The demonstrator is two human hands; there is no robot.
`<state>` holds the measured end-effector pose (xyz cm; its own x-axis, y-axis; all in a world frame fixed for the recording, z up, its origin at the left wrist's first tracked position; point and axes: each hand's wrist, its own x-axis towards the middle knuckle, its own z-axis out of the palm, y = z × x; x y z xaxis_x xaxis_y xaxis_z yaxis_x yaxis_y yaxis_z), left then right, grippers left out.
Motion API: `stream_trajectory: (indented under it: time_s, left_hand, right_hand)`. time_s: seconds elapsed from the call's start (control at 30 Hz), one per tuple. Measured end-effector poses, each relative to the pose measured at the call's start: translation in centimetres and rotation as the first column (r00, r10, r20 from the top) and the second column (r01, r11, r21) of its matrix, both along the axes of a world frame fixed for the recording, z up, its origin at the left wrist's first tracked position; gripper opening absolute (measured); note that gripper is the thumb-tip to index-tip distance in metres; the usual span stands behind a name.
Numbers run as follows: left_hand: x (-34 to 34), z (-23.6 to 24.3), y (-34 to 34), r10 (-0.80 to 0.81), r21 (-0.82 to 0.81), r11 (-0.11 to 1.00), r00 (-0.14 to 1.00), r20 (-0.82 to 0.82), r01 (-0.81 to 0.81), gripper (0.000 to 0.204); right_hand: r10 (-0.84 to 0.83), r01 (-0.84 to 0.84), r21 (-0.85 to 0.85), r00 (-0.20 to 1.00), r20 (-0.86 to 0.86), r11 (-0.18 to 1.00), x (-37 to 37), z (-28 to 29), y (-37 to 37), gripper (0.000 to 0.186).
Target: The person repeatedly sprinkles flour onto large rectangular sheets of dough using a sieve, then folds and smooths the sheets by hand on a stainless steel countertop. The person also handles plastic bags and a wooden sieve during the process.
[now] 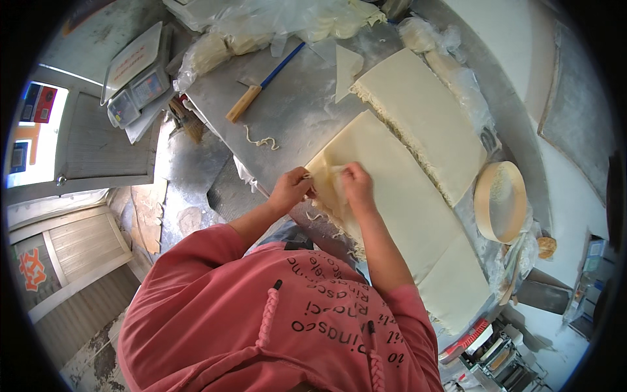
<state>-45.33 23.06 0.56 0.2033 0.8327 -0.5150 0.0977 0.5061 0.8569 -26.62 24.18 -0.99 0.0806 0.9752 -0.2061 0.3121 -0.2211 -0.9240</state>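
A long, pale sheet of dough (405,196), which looks layered, lies on the metal worktop (215,91) in front of me. At its left end, my left hand (292,191) is closed on the edge of a thin dough piece (324,179). My right hand (357,187), fingers curled in, grips the same piece a little to the right. The exact fingertip contact is partly hidden. Below my hands, ragged dough scraps (336,219) hang along the near edge. Beyond the long sheet lies another dough sheet (424,117) with a crumbly cut edge.
A wooden-handled tool (243,104) with a long blue part lies at the far left, near a dough strand (262,142). A round sieve (500,202) stands at the right. Clear plastic (281,19) covers dough at the back. Boxes (134,72) and a brush (188,123) sit left.
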Motion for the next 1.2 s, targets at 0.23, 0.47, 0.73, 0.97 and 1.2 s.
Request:
stream_trajectory:
  time_s: [0.23, 0.47, 0.73, 0.97, 1.2]
  left_hand:
    - [-1.3, -2.1, -1.4, 0.048, -0.002, 0.999, 0.906, -0.420, -0.053, 0.012]
    - [10.1, 1.5, -1.0, 0.003, 0.798, 0.266, 0.827, -0.562, 0.542, 0.040]
    - [12.9, -5.9, 11.5, 0.272, 0.165, 0.514, 0.023, -0.962, 0.842, 0.061]
    - [24.5, -5.9, 0.8, -0.273, 0.607, 0.333, 0.690, -0.670, 0.721, 0.063]
    - [31.7, -0.9, -12.9, -0.265, 0.350, 0.048, 0.350, -0.898, 0.935, 0.066]
  right_hand:
    - [-0.713, 0.835, -0.238, 0.235, -0.661, 0.496, 17.9, 0.3, -7.9, 0.012]
    - [-0.707, 0.919, -0.157, 0.160, -0.688, 0.361, 29.5, 0.3, -21.4, 0.005]
    - [-0.730, 0.981, -0.127, 0.021, -0.683, 0.147, 41.6, -0.6, -40.6, 0.016]
    - [-0.959, 0.957, -0.289, -0.115, -0.258, -0.037, 49.0, -2.4, -50.2, 0.022]
    - [-0.414, 0.296, 0.296, 0.529, 0.741, 0.908, 41.4, 3.5, -36.9, 0.014]
